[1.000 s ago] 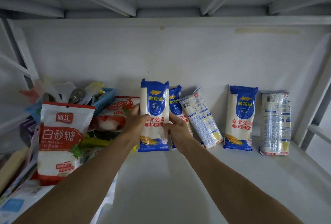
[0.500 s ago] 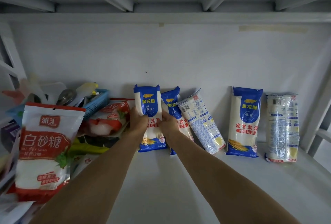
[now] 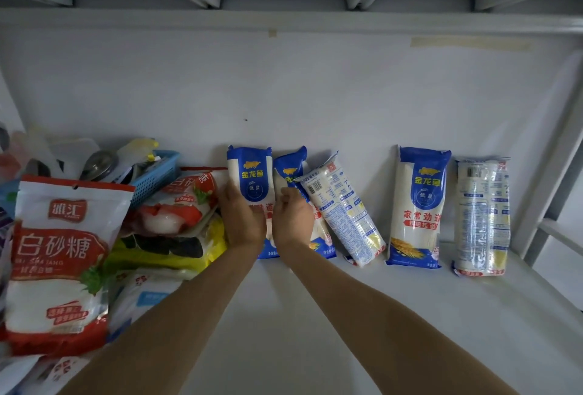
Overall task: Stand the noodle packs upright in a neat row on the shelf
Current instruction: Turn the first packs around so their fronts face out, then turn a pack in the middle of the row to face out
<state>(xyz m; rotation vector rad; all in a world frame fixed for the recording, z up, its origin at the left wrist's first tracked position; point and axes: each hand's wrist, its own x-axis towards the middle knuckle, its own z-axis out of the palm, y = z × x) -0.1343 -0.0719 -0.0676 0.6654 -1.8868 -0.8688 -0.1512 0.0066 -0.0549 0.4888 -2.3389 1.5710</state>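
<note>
The left hand (image 3: 241, 221) is wrapped around the left edge of the leftmost noodle pack (image 3: 250, 186), fingers curled onto its front, and the right hand (image 3: 291, 221) pinches the pack's right edge between thumb and fingers, so both are closed on that one pack as it stands against the back wall at the rear of the shelf (image 3: 315, 331). The risk I see is in letting go: the pack is tall, narrow and slick, so if it leans at all it could slide along the smooth white shelf or tip into the second pack (image 3: 288, 170) just beside it, which is partly hidden. That one touches the tilted pack (image 3: 340, 211), which leans leftward with its printed back showing and could push the whole cluster over like dominoes. Crowding from the heap of soft bags on the left, near the big sugar bag (image 3: 60, 265), may also nudge the row. Two more packs, a blue-fronted one (image 3: 418, 205) and a back-facing one (image 3: 482, 214), stand well apart to the right. All are glossy plastic film sleeves, crimped at both ends, stiffened by the straight noodles inside
</note>
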